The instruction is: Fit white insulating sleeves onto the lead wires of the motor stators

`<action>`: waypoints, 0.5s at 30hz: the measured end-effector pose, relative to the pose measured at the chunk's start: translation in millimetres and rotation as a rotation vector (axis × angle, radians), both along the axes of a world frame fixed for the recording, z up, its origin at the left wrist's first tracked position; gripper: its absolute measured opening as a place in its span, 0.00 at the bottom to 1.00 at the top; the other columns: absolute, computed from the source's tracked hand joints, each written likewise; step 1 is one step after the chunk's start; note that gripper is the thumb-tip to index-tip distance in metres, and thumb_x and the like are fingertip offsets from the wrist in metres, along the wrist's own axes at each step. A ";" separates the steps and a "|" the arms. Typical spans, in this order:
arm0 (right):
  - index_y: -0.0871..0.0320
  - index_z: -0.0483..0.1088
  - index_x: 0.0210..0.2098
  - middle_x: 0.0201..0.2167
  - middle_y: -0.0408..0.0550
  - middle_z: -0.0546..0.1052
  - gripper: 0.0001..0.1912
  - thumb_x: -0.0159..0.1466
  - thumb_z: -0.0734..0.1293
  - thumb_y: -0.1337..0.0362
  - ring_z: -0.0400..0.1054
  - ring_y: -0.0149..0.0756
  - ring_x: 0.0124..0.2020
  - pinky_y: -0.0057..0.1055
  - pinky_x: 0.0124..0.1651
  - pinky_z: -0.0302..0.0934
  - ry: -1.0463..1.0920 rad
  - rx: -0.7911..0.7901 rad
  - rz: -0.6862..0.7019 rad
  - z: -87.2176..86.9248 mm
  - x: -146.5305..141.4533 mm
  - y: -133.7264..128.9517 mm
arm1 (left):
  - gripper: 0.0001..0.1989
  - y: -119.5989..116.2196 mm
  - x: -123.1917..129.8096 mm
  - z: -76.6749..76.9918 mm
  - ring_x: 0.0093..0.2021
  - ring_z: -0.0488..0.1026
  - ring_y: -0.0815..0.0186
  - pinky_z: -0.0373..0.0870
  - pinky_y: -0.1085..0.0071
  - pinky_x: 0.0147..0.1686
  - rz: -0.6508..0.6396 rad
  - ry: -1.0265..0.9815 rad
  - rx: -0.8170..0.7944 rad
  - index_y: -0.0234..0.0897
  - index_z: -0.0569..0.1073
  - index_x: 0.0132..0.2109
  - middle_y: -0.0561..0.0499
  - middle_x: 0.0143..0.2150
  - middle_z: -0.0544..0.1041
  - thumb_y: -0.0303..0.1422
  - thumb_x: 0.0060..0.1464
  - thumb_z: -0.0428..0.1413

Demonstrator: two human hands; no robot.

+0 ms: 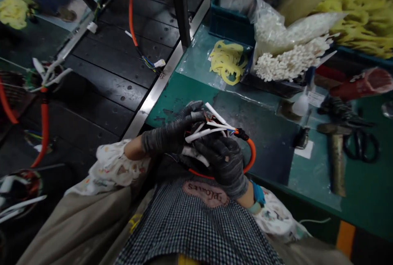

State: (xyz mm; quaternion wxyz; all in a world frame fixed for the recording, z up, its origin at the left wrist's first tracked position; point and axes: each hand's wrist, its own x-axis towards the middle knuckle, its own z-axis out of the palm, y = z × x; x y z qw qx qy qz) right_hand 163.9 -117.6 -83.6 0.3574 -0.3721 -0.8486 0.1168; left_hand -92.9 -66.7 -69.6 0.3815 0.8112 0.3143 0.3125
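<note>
Both my hands wear dark grey gloves and meet in front of my lap, at the edge of the green bench. My left hand (175, 131) curls its fingers around a dark part with copper wire (210, 117) showing, mostly hidden by the gloves. Over my right hand (223, 162) fan several white-sleeved wires (219, 126), its fingers bent in among them. These wires come out of an orange cable (252, 154) with a black-taped end, which loops down behind my right hand. Another white sleeve (196, 154) lies between the palms.
On the green bench (316, 183) are a hammer (338, 162), black-handled scissors (362, 145), yellow strips (227, 61) and a bag of white tubes (285, 58). To the left, a dark slatted conveyor (107, 77) carries orange cables (44, 130) and copper-wound cylinders (33, 187).
</note>
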 end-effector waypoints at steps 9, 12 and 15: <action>0.58 0.88 0.50 0.47 0.57 0.89 0.11 0.77 0.71 0.67 0.82 0.51 0.47 0.45 0.46 0.80 -0.060 0.027 0.052 8.2 -1.3 -0.2 | 0.48 -33.3 9.0 9.4 0.84 0.63 0.39 0.73 0.38 0.79 0.135 0.073 -0.078 0.60 0.54 0.86 0.39 0.82 0.67 0.38 0.70 0.69; 0.56 0.88 0.52 0.50 0.57 0.89 0.11 0.77 0.72 0.66 0.82 0.52 0.50 0.46 0.50 0.81 -0.049 0.035 0.056 3.3 1.6 -3.4 | 0.46 -37.7 12.5 8.9 0.85 0.60 0.40 0.72 0.39 0.79 0.173 0.069 -0.054 0.61 0.53 0.86 0.41 0.83 0.66 0.37 0.72 0.65; 0.54 0.88 0.52 0.50 0.55 0.89 0.11 0.77 0.72 0.64 0.82 0.51 0.51 0.47 0.51 0.81 -0.044 0.007 0.077 2.5 7.5 -3.4 | 0.46 -37.6 15.0 13.2 0.86 0.57 0.38 0.70 0.37 0.80 0.155 0.109 -0.017 0.59 0.52 0.86 0.40 0.86 0.61 0.38 0.71 0.66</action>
